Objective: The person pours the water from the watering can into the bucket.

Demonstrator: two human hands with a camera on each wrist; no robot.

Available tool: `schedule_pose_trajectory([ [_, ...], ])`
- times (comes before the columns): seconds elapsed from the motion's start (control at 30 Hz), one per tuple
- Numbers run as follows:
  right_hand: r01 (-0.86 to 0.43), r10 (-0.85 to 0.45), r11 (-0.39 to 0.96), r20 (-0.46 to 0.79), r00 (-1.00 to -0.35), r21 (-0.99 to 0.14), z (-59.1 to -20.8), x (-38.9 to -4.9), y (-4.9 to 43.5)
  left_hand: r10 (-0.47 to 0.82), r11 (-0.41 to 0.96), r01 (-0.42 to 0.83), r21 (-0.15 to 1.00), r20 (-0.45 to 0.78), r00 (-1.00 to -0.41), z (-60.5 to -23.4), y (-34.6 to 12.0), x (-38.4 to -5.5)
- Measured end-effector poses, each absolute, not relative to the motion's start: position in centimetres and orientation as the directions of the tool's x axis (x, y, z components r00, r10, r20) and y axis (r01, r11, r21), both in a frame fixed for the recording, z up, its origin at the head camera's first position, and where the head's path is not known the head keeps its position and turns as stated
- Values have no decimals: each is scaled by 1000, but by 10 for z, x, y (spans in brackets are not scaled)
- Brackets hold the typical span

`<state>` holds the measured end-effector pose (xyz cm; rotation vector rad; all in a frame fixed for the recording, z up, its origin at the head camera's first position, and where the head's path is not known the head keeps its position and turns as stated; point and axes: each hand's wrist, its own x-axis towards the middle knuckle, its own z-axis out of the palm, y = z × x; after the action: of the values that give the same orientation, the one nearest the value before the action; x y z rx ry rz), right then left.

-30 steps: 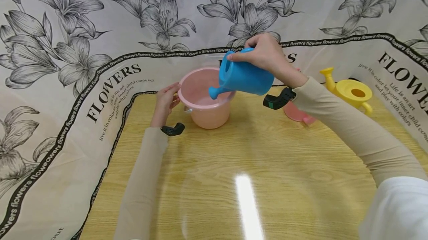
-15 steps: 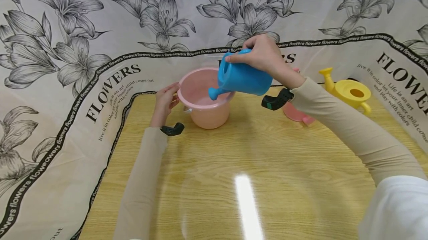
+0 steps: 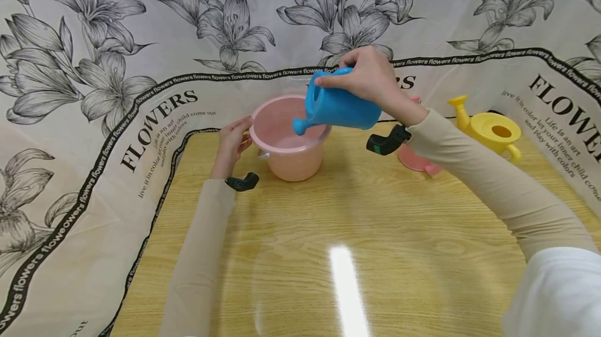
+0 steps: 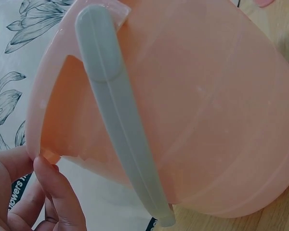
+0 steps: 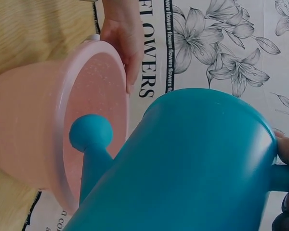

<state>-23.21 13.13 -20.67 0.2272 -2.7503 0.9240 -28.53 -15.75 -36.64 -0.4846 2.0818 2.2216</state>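
Observation:
A pink bucket stands upright on the wooden table near its back edge. My left hand pinches the bucket's rim on its left side; in the left wrist view the thumb and a finger meet at the rim, beside the bucket's pale grey handle. My right hand grips the handle of a blue watering can, held in the air and tilted with its spout down to the left. The can's round spout head is over the bucket's mouth. Water drops dot the bucket's inner wall in the right wrist view.
A yellow watering can stands at the back right. A pink watering can is partly hidden behind my right forearm. Flower-printed cloth hangs behind the table and along its left side. Light glares on the tabletop.
The blue watering can has shifted slightly left, and its spout head and base have risen a little in the last half second. My left hand and the bucket stay in place.

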Motion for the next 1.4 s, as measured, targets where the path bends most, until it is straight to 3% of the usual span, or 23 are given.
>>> schedule_pose_trajectory([
  [1.4, -229, -42, 798, 327, -944, -558, -212, -235, 139, -157, -95, -238, 967, -250, -955, -368, -158, -286],
])
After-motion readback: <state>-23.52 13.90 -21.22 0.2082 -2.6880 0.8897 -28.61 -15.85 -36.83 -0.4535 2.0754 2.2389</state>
